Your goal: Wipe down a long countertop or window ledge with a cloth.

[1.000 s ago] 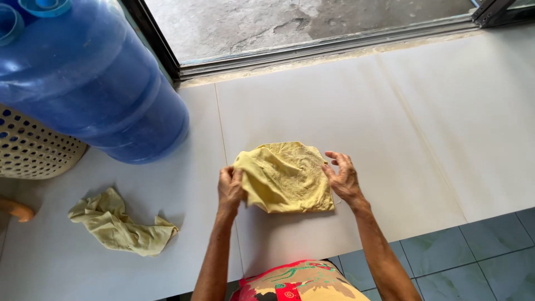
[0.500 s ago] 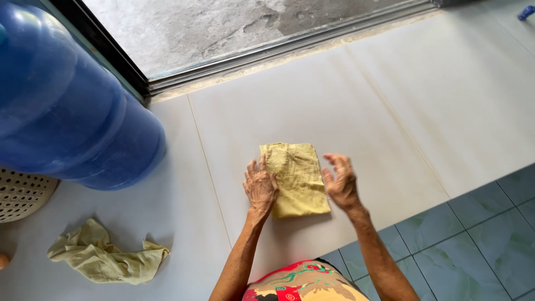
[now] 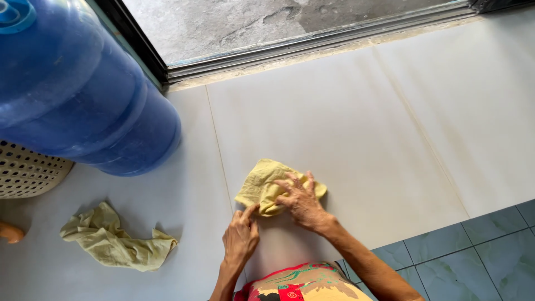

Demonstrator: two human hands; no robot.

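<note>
A folded yellow cloth (image 3: 266, 185) lies on the pale, smooth tiled floor (image 3: 345, 122), and both hands are on it. The right hand (image 3: 301, 202) is spread flat with its fingers splayed, pressing down on the near right part of the cloth rather than gripping it. The left hand (image 3: 241, 237) sits just beside it, to its left and nearer the person, with its fingers curled; the thumb and forefinger pinch the cloth's near left corner.

Well to the left of the left hand, a crumpled pale green rag (image 3: 114, 239) lies loose on the floor, apart from the yellow cloth. Beyond that rag, far to the upper left of both hands, stands a large round blue plastic water jug (image 3: 78, 89), with no label that can be made out. Tucked under its left side is a cream plastic basket with rows of holes (image 3: 25, 175). Straight beyond the hands runs a metal sliding-door track (image 3: 312, 44), with grey concrete outside. To the right of the right hand, the pale floor meets small blue-green tiles (image 3: 479, 251).
</note>
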